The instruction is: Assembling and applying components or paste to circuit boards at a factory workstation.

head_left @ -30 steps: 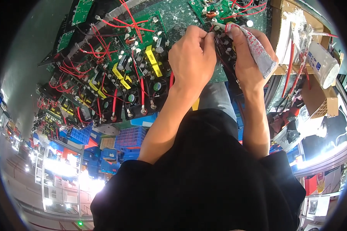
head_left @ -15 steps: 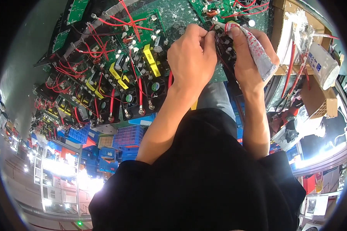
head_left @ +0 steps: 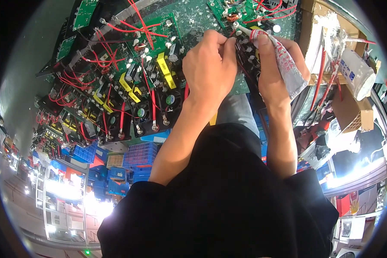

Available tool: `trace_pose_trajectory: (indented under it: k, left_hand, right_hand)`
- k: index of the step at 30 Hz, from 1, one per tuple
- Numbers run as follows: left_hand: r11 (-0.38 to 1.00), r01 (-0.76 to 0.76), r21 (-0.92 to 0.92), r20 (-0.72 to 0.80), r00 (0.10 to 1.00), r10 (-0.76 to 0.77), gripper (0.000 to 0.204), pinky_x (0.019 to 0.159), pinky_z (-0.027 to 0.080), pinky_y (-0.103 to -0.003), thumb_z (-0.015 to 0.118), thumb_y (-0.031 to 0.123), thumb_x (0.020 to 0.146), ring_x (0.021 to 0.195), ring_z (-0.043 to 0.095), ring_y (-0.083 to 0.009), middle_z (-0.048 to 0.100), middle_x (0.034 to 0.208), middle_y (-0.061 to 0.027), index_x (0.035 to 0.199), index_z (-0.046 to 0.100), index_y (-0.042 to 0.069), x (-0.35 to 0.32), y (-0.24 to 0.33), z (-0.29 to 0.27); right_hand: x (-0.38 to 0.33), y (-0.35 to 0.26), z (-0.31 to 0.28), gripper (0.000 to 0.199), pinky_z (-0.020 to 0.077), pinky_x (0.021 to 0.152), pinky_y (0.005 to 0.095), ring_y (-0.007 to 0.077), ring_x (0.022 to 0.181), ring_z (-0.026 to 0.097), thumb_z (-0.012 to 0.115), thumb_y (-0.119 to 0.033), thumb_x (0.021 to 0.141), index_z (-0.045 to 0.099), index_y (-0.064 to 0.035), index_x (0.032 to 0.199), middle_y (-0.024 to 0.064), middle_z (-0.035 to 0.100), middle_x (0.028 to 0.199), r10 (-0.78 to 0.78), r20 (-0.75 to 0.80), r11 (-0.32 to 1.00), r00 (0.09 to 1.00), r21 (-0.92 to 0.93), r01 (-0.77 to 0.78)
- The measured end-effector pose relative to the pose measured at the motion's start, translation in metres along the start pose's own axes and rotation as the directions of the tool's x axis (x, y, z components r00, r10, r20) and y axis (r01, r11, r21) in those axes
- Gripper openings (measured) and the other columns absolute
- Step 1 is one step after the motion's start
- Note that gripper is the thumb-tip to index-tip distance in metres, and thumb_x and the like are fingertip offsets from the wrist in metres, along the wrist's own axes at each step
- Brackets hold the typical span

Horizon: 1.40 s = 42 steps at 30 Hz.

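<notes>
My left hand (head_left: pixel 210 71) is closed in a pinch over the right-hand circuit board (head_left: pixel 220 12). Just past its fingertips a short bit of thin red wire shows; what the fingers grip is too small to make out. My right hand (head_left: pixel 274 71) is wrapped around a crumpled silver squeeze tube (head_left: pixel 290 71) with red print. The tube's pale nozzle points up and left, with its tip at a white blob beside a copper-wound coil (head_left: pixel 234 18). Dark wires and black parts lie between the two hands, partly covered by them.
Left of my hands stands a row of circuit assemblies with yellow transformers (head_left: pixel 164 64), black fans (head_left: pixel 171 99) and red cables (head_left: pixel 154 107). At right are a smeared cardboard box (head_left: pixel 320 26) and a white canister (head_left: pixel 357 75). Blue crates (head_left: pixel 139 155) sit below the bench.
The whole view has shifted slightly. The tube's nozzle has come a little left and its tip now meets the white blob by the coil. Both hands keep their grip.
</notes>
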State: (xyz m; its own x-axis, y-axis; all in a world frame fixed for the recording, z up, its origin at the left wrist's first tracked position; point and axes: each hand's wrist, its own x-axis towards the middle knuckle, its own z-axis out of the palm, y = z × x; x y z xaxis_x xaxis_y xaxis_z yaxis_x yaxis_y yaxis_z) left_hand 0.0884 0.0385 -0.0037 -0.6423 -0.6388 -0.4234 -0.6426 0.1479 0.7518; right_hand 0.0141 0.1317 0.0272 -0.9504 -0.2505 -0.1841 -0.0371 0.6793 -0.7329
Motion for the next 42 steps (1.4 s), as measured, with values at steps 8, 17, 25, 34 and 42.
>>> trace_pose_trajectory:
  k: [8,17,25,34,42]
  left_hand:
    - [0.997,-0.025,0.068,0.068,0.997,0.021,0.021,0.057,0.048,-0.034,0.066,0.020,0.087,0.058,0.065,-0.0264,0.067,0.068,-0.0135,0.081,0.061,0.001,0.002,0.002,-0.007]
    - [0.975,-0.216,0.049,0.221,0.954,0.200,0.024,0.066,0.051,-0.038,0.063,0.023,0.089,0.073,0.067,-0.0295,0.068,0.083,-0.0167,0.096,0.060,0.001,-0.025,0.022,-0.063]
    - [0.988,-0.140,0.062,0.201,0.972,0.125,0.019,0.062,0.049,-0.026,0.059,0.017,0.093,0.068,0.062,-0.0123,0.067,0.079,-0.0074,0.097,0.060,-0.002,-0.062,0.002,-0.142]
    - [0.901,-0.333,0.278,0.204,0.937,0.284,0.023,0.068,0.051,-0.035,0.060,0.023,0.092,0.076,0.069,-0.0257,0.069,0.083,-0.0160,0.099,0.061,0.001,-0.092,0.014,-0.129]
    - [0.650,-0.511,0.562,0.158,0.838,0.522,0.025,0.081,0.048,-0.043,0.062,0.013,0.083,0.097,0.059,-0.0353,0.060,0.103,-0.0177,0.106,0.058,0.004,-0.003,0.018,-0.067]
  right_hand:
    - [0.006,-0.018,-0.015,0.025,0.0473,0.065,0.0227,0.0091,0.070,0.059,0.071,-0.015,0.086,0.062,0.0035,0.099,0.0073,0.066,0.080,0.060,-0.165,0.971,0.984,0.240,-0.019]
    - [-0.017,0.008,-0.102,0.024,0.0492,0.077,0.0355,0.0233,0.089,0.061,0.051,-0.017,0.094,0.054,0.0004,0.110,0.0091,0.061,0.101,0.674,-0.089,0.224,0.734,0.971,-0.088]
    - [-0.077,0.061,-0.101,0.015,0.0430,0.066,0.0260,0.0122,0.071,0.055,0.058,-0.016,0.089,0.060,-0.0018,0.092,0.0018,0.059,0.077,0.612,-0.170,0.568,0.772,0.774,-0.279]
    - [-0.060,0.093,-0.055,0.037,0.0459,0.065,0.0270,0.0182,0.078,0.058,0.051,-0.033,0.096,0.052,0.0008,0.111,0.0120,0.062,0.096,0.665,0.307,0.075,0.681,0.880,-0.470]
    - [-0.094,0.052,-0.069,0.065,0.0490,0.081,0.0381,0.0309,0.090,0.063,0.068,-0.041,0.083,0.046,0.0092,0.118,0.0225,0.063,0.099,0.292,-0.008,0.911,0.956,0.306,-0.276]
